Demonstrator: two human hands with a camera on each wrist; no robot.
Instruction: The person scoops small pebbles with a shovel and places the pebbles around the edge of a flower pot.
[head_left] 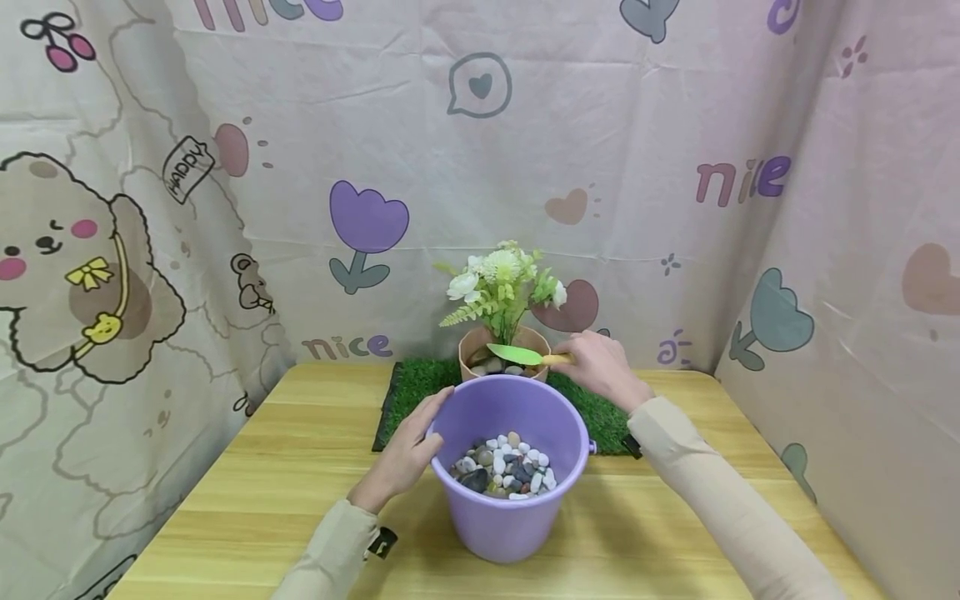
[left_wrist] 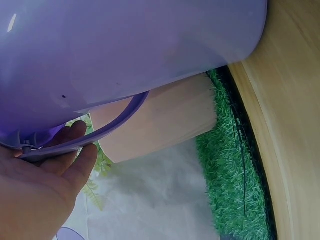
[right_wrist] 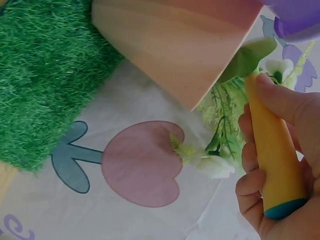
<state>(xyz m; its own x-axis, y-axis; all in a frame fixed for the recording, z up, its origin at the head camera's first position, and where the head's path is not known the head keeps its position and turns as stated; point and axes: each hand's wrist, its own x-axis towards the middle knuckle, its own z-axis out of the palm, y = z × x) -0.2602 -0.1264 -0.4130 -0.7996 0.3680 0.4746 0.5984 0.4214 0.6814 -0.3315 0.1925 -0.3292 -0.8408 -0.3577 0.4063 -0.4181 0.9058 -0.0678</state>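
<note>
A purple bucket (head_left: 504,521) with a mix of white, grey and dark pebbles (head_left: 510,467) at its bottom stands on the table. My left hand (head_left: 405,450) holds its rim on the left side, close by the bucket's handle (left_wrist: 117,122). In my right hand (head_left: 600,367) is a small garden trowel (right_wrist: 275,145), gripped round its yellow handle. The trowel's green blade (head_left: 515,354) points left over the mouth of a pinkish flower pot (head_left: 468,348) just behind the bucket. Stones and a plant with white flowers (head_left: 501,287) fill the pot.
Under the pot lies a green artificial-grass mat (head_left: 423,385) on the wooden table (head_left: 300,467). Printed cloth (head_left: 570,125) hangs behind the table and along both sides. The bucket stands between me and the pot, overlapping its lower part.
</note>
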